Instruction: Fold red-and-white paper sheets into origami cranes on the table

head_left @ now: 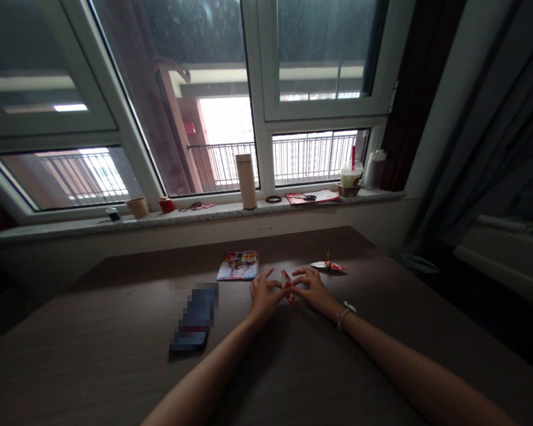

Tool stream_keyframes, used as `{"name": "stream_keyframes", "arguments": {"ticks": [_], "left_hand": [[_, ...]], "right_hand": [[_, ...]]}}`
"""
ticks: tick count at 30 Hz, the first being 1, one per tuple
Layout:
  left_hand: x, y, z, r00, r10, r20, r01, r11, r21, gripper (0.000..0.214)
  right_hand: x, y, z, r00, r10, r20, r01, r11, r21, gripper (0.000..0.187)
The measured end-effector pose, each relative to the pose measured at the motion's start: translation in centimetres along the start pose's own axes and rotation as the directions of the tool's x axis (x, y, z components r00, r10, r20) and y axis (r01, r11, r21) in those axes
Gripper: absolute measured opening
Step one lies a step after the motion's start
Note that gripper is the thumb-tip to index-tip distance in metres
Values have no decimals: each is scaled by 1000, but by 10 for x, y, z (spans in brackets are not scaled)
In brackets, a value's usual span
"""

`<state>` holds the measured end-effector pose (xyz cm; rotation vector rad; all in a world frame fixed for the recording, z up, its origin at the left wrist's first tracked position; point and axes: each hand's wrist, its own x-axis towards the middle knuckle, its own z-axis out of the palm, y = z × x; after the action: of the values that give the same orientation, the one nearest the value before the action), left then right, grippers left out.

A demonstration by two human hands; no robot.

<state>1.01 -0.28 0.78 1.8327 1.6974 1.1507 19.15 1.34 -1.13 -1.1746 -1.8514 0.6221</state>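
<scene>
Both my hands rest on the dark wooden table (115,355) and meet over a small piece of red patterned folded paper (288,290). My left hand (263,294) pinches the paper from the left. My right hand (311,288), with a bracelet at the wrist, pinches it from the right with the fingers bent down onto it. A finished folded paper figure (329,265) stands just beyond my right hand. A colourful paper pack (238,265) lies flat beyond my left hand.
A dark phone (195,319) lies left of my left arm. On the window sill (71,223) stand a tall beige flask (246,181), a small cup (137,207), a red pot (166,205), a drink cup with a straw (350,174) and papers (313,197). Curtains hang at the right.
</scene>
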Motion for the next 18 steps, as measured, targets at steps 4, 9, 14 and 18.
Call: {"name": "stream_keyframes", "arguments": {"ticks": [4, 9, 14, 18], "left_hand": [[-2, 2, -1, 1000, -3, -12, 3, 1000, -23, 8], [-5, 4, 0, 1000, 5, -8, -5, 1000, -1, 8], [-5, 2, 2, 999, -2, 38, -1, 998, 64, 8], [-1, -1, 3, 998, -18, 54, 15, 998, 66, 8]], "right_hand": [[-1, -1, 1, 1000, -9, 13, 9, 1000, -14, 8], [-3, -3, 1, 999, -7, 36, 9, 998, -54, 4], [0, -3, 0, 999, 10, 38, -9, 999, -34, 3], [1, 0, 0, 999, 27, 26, -28, 1000, 12, 4]]}}
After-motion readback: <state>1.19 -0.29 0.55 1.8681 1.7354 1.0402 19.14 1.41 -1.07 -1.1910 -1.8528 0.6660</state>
